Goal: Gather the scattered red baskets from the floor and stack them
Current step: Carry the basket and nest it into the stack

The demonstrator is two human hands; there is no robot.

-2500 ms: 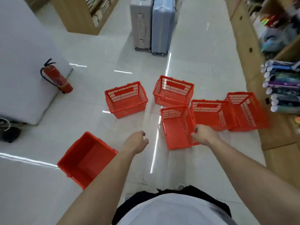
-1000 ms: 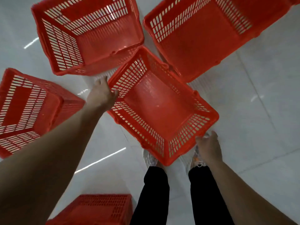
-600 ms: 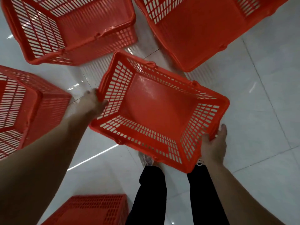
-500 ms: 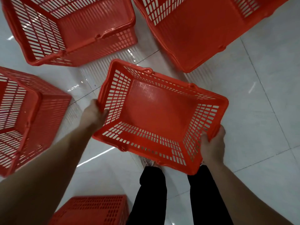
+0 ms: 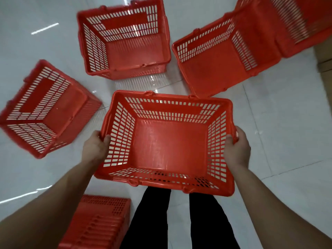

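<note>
Two short rims are where we hold the basket [image 5: 168,144]: left hand [image 5: 94,148] curled at nine o'clock, right hand [image 5: 237,150] at three; it seems light, stiff.

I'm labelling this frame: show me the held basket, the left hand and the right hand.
held basket [image 5: 168,146]: head view, middle of its inner floor.
left hand [image 5: 93,147]: head view, back of the hand.
right hand [image 5: 237,150]: head view, back of the hand.
</note>
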